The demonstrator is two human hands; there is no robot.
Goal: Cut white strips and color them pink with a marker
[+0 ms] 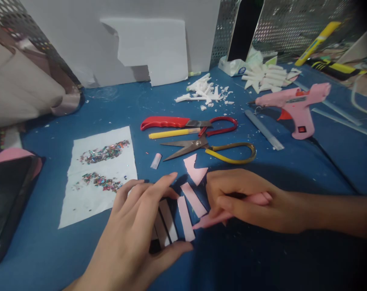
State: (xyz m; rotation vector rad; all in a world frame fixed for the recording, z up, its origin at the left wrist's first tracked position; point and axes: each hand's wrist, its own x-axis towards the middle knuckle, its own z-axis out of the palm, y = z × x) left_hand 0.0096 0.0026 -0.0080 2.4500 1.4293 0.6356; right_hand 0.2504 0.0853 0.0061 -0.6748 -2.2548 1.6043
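Observation:
My right hand (231,198) is closed around a slim pink pen (213,218), whose tapered tip meets the side of a pale pink strip (186,220). My left hand (141,226) curves over a black-and-white striped piece (168,220), thumb at its near end and fingers at its far end; the palm hides much of it. Between the hands lie a second pink strip (193,200) and a notched pink scrap (196,169). Beyond them, scissors (195,146) with yellow and red handles lie with blades apart.
Behind the scissors are a red-handled cutter (168,122) and a yellow stick (171,133). A pink glue gun (301,105) lies right, near a clear glue stick (265,129). Left are a paper sheet (95,198) with glittery bits and a dark phone (10,198). White scraps (204,89) lie behind.

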